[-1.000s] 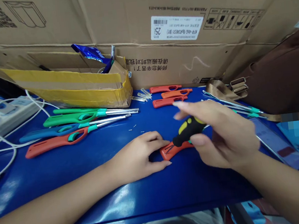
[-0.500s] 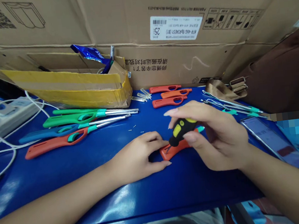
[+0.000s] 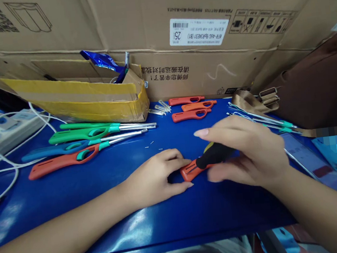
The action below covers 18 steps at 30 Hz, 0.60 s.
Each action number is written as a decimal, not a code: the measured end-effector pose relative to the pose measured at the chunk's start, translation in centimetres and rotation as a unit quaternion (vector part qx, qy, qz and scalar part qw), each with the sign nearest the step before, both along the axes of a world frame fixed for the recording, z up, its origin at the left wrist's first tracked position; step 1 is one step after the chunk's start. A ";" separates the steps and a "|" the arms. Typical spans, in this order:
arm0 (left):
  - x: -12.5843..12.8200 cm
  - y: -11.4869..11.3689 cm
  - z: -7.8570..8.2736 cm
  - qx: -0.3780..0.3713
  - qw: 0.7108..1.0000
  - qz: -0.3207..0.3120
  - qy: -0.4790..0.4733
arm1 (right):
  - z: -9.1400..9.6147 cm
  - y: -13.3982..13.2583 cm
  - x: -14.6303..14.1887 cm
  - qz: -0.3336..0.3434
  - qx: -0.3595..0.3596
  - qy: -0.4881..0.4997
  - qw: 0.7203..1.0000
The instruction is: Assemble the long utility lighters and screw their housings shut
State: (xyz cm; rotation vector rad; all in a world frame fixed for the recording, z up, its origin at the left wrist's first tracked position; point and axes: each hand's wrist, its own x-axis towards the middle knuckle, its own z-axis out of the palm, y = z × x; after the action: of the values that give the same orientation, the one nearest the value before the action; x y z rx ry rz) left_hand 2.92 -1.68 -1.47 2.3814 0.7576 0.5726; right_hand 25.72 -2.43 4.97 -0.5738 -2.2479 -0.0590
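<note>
An orange lighter handle [image 3: 191,170] lies on the blue table [image 3: 109,190] in front of me. My left hand [image 3: 158,178] rests on the table and pinches the handle's left end between thumb and fingers. My right hand [image 3: 247,152] is wrapped round a black and yellow screwdriver [image 3: 212,154], whose tip points down-left onto the handle. The right thumb is smeared by motion.
Several long-nosed lighters [image 3: 88,141] in green, blue and orange lie at the left, three orange handles [image 3: 189,107] and loose metal tubes [image 3: 160,108] at the back. A yellow-taped carton [image 3: 86,97], a power strip [image 3: 4,129], a phone [image 3: 315,162] and big cardboard boxes [image 3: 175,28] surround them.
My right hand has turned the screwdriver between its fingers, the yellow side rolling out of sight, and shifted slightly. The left hand and the orange handle have stayed put.
</note>
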 end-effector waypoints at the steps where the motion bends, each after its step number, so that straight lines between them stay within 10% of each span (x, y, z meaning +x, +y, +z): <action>1: 0.0 0.0 0.0 0.003 1.000 0.000 -0.003 | 0.1 -0.1 0.1 0.014 -0.033 0.002 0.999; 4: 0.0 0.0 -0.1 0.026 1.000 -0.006 -0.017 | 0.4 -0.2 0.2 0.070 -0.129 0.001 0.989; 9: 0.0 0.1 -0.1 0.046 0.997 -0.043 -0.035 | 0.3 0.0 0.2 -0.014 -0.014 -0.039 0.999; 15: 0.1 0.2 0.2 0.030 0.998 -0.051 -0.028 | 0.8 0.0 0.3 0.075 -0.129 -0.028 0.988; 18: 0.1 0.2 0.1 0.024 0.998 -0.051 -0.031 | 1.1 -0.1 0.3 0.021 -0.071 -0.036 0.997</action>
State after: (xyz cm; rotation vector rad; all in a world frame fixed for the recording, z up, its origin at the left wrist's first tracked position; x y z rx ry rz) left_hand 3.04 -1.49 -1.33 2.4187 0.5986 0.6255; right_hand 26.06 -2.52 6.03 -0.6082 -2.3470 0.1048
